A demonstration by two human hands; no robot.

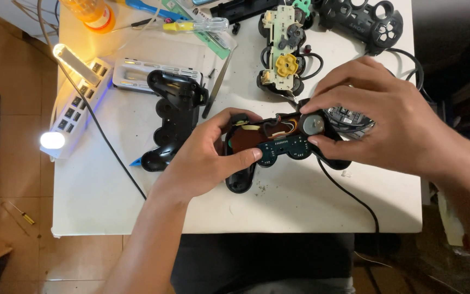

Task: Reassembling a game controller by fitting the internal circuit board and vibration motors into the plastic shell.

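White tabletop (278,207) carries everything, set over a tan tiled floor (17,71). Next in size, the right hand (387,122) lies over the right end of an opened black game controller (278,147), fingers curled down and thumb pressing from below, pinching the round silver motor (315,124) seated in that grip. The left hand (208,155) wraps the controller's left grip, closed firmly, its thumb tip resting on the dark green circuit board (284,148) exposed in the middle. The controller sits near the table's front centre, held just above or on the surface; I cannot tell which. A black cable (349,193) trails from it toward the front edge. Just left lies an empty black controller shell (172,120), and behind are a stripped controller with a yellow pad (284,51) and another black shell (363,22). A white USB hub (80,100) stands at the left edge. A clear-handled screwdriver (199,25) lies at the back, and a small yellow screwdriver (23,214) on the floor.
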